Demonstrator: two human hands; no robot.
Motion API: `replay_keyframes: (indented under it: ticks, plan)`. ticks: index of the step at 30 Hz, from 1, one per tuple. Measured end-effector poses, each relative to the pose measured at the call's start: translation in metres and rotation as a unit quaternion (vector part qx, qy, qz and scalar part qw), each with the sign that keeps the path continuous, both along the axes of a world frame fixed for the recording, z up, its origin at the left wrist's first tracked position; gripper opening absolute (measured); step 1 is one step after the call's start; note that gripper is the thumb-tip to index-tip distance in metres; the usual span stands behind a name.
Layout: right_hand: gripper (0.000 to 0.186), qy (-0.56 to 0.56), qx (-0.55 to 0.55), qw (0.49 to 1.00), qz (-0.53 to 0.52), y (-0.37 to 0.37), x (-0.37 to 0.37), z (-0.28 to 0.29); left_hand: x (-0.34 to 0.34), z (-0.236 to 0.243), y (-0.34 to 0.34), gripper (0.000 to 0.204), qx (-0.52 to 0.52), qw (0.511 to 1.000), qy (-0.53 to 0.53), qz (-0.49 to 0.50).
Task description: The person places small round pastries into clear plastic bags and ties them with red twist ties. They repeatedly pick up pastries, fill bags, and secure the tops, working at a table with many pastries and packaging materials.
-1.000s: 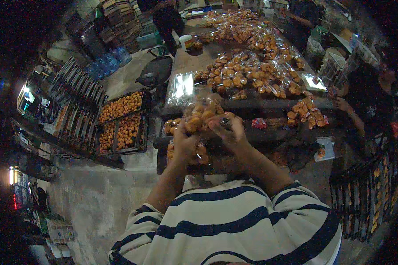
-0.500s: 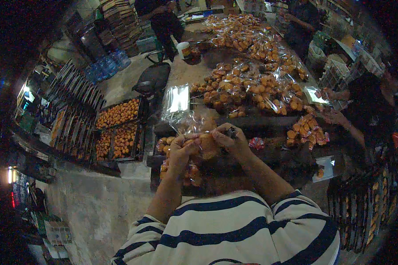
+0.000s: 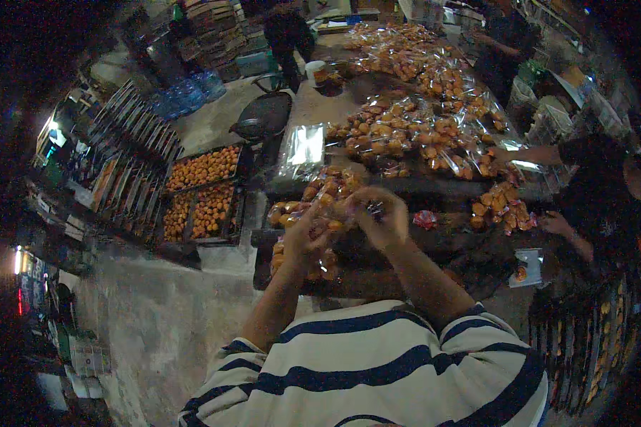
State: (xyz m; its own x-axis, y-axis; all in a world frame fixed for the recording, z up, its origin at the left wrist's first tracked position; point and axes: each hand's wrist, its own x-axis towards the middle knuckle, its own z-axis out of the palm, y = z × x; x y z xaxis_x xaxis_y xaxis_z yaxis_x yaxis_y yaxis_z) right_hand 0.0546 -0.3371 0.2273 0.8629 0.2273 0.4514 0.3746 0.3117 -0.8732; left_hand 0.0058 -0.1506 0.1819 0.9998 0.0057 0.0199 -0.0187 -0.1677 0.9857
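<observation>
Small round golden-brown buns fill a clear plastic bag in front of me at the table's near edge. My left hand is closed on the near part of this bag. Beside it, my right hand is curled, thumb and fingertips drawn together at the bag. Motion blurs those fingertips, and what they pinch is hidden. A small dark, shiny bit shows in the right palm, too unclear to name. More bagged buns lie left of and below my left hand.
Bagged buns heap across the table. A stack of clear bags lies at its left; a red-and-white bundle lies right of my hands. Trays of buns stand left, near a dark chair. A co-worker's hand is at right.
My right hand has risen and turned, its fingers curling over the bag. The buns in the bag now show beyond my hands. The co-worker at right has spread their arms apart.
</observation>
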Motion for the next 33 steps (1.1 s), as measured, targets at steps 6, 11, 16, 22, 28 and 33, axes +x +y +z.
replay_keyframes:
  ticks: [6, 11, 16, 22, 28, 33]
  plan:
    - [0.021, 0.03, -0.244, 0.968, 0.044, 0.021, -0.024, -0.039, -0.046, 0.008, 0.035, 0.05, -0.232, 0.971, -0.004, 0.052]
    - [0.022, -0.194, -0.259, 0.934, -0.15, 0.041, -0.081, -0.023, -0.08, -0.016, 0.048, 0.046, -0.037, 0.994, -0.097, 0.042]
    - [0.023, -0.178, -0.261, 0.947, -0.058, 0.053, -0.106, -0.002, -0.1, -0.023, 0.059, 0.046, 0.407, 0.911, -0.061, 0.04]
    - [0.022, -0.006, -0.237, 0.971, 0.004, 0.06, -0.106, -0.024, -0.135, 0.009, 0.08, 0.05, -0.223, 0.974, -0.019, -0.03]
    - [0.026, -0.09, -0.095, 0.991, -0.007, 0.087, -0.127, -0.044, -0.141, 0.005, 0.067, 0.053, -0.388, 0.92, -0.004, 0.051]
    - [0.027, -0.166, -0.201, 0.965, -0.039, 0.092, -0.145, -0.045, -0.146, 0.011, 0.076, 0.06, -0.159, 0.981, -0.109, -0.023]
